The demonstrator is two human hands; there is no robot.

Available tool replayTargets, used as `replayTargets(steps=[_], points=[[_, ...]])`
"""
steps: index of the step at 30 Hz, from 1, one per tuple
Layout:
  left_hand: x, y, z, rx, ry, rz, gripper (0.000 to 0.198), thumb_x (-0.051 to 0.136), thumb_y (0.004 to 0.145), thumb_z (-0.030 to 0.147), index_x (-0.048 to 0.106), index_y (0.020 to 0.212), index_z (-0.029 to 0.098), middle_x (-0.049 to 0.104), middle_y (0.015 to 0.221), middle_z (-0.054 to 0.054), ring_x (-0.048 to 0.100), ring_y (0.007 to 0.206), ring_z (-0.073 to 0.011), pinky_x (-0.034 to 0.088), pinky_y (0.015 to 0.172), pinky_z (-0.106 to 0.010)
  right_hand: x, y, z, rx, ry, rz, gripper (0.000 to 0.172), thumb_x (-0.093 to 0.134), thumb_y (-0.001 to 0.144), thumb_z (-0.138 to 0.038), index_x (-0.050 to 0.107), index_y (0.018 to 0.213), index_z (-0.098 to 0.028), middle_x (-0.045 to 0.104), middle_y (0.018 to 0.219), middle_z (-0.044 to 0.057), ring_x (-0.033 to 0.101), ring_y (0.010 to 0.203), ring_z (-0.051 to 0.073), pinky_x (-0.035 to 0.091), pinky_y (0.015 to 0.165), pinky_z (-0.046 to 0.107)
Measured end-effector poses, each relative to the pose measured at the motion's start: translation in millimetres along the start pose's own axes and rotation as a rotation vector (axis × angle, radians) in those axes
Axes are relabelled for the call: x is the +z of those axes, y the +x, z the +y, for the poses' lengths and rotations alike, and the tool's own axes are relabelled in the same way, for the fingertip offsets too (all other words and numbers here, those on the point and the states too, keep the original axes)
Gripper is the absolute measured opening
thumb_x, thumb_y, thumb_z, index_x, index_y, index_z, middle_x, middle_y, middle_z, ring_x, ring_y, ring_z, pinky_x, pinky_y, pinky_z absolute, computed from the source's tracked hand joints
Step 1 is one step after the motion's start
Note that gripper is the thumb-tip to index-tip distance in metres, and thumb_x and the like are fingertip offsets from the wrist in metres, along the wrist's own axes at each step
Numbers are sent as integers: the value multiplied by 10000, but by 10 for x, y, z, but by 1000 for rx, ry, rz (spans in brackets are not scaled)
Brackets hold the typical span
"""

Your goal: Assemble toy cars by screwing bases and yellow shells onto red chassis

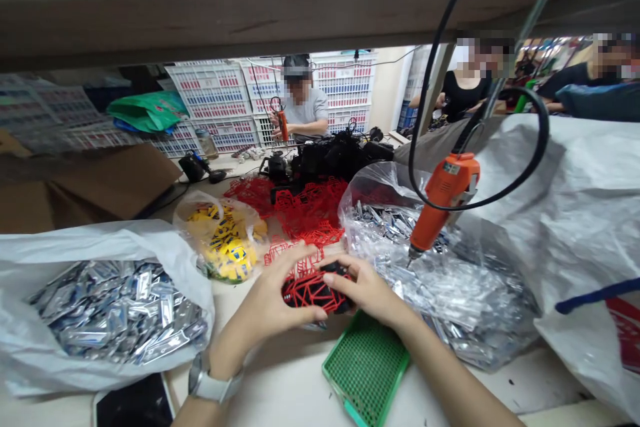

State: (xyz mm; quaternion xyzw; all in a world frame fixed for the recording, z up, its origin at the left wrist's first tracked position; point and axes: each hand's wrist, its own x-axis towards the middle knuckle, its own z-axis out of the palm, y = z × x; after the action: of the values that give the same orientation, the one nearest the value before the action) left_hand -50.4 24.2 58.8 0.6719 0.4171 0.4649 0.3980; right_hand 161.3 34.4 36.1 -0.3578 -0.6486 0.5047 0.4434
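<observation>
Between my two hands, above the table, is a toy car chassis (320,292), black with a red lattice frame over it. My left hand (280,293) wraps its left end, thumb along the near side. The fingers of my right hand (367,287) close over its right end, thumb on top. Just below my right hand lies a green tray (367,370) with a gridded bottom. Behind the chassis, more red lattice frames (310,213) spread across the table. An orange electric screwdriver (443,197) hangs bit down on a black cord, to the right of my right hand.
Bags of shiny silver parts stand left (125,313) and right (450,293). A bag of yellow parts (227,240) sits behind my left hand. Black parts (335,157) are heaped farther back. A person (305,103) works across the table, and a shelf (225,10) spans overhead.
</observation>
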Motion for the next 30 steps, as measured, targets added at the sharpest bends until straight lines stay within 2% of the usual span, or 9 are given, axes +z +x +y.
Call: replayTargets(steps=[3, 6, 9, 12, 14, 17, 23, 26, 30], points=[[132, -82, -35, -18, 72, -155, 768, 971, 548, 241, 748, 1279, 315, 767, 1261, -106, 708, 1158, -379, 497, 1092, -508, 72, 15, 12, -32, -100, -82, 284, 727, 877, -474, 706, 921, -194, 718, 898, 30, 673, 846, 194, 571, 797, 328], [192, -72, -78, -39, 101, -87, 792, 898, 623, 193, 682, 1376, 304, 756, 1288, -100, 734, 1099, -338, 553, 987, -423, 89, 43, 53, -37, -205, -54, 345, 557, 1003, -472, 631, 1199, -198, 687, 938, 34, 659, 787, 172, 557, 725, 297], [114, 33, -63, -101, 16, 240, 714, 921, 580, 192, 713, 1260, 257, 771, 1146, -69, 726, 1004, -275, 538, 967, -358, 73, 51, 72, -47, -364, 22, 383, 393, 1084, -391, 493, 1397, -194, 662, 1049, 72, 646, 813, 173, 552, 759, 317], [12, 138, -31, -202, -329, 620, 559, 952, 565, 299, 687, 1054, 241, 725, 927, 3, 694, 857, -197, 559, 856, -290, 141, 16, 102, -59, -565, -43, 205, 592, 999, -268, 655, 1175, -183, 671, 1064, 94, 652, 956, 224, 537, 910, 385], [-15, 176, -28, -271, -497, 709, 510, 923, 615, 384, 643, 1015, 239, 687, 826, 30, 661, 713, -165, 576, 717, -279, 259, -18, 149, -42, -684, -143, 128, 764, 856, -191, 714, 973, -175, 677, 1025, 96, 662, 994, 264, 547, 912, 396], [11, 197, -48, -329, -586, 697, 495, 889, 657, 413, 624, 1032, 225, 684, 782, 30, 638, 609, -149, 576, 608, -278, 469, -50, 225, 0, -812, -231, 242, 879, 703, -118, 729, 883, -182, 676, 1072, 109, 662, 1052, 299, 575, 873, 379], [107, 205, -105, -376, -687, 700, 432, 881, 745, 422, 636, 1027, 206, 709, 840, 14, 673, 672, -130, 589, 666, -252, 561, -60, 201, 62, -826, -270, 247, 812, 705, -5, 722, 899, -129, 659, 1181, 207, 614, 1175, 369, 549, 920, 438], [135, 191, -134, -393, -705, 686, 425, 844, 800, 479, 638, 1050, 204, 705, 830, 16, 666, 658, -127, 582, 648, -248, 462, -67, 159, 73, -698, -279, 220, 811, 712, -8, 690, 832, -147, 687, 1024, 136, 646, 1041, 304, 526, 877, 392], [165, 173, -162, -412, -707, 665, 406, 847, 803, 463, 655, 1030, 187, 708, 820, 15, 657, 633, -117, 585, 655, -242, 297, -32, 132, 87, -427, -234, 213, 719, 773, 2, 623, 789, -187, 622, 752, -13, 599, 736, 161, 463, 693, 264]])
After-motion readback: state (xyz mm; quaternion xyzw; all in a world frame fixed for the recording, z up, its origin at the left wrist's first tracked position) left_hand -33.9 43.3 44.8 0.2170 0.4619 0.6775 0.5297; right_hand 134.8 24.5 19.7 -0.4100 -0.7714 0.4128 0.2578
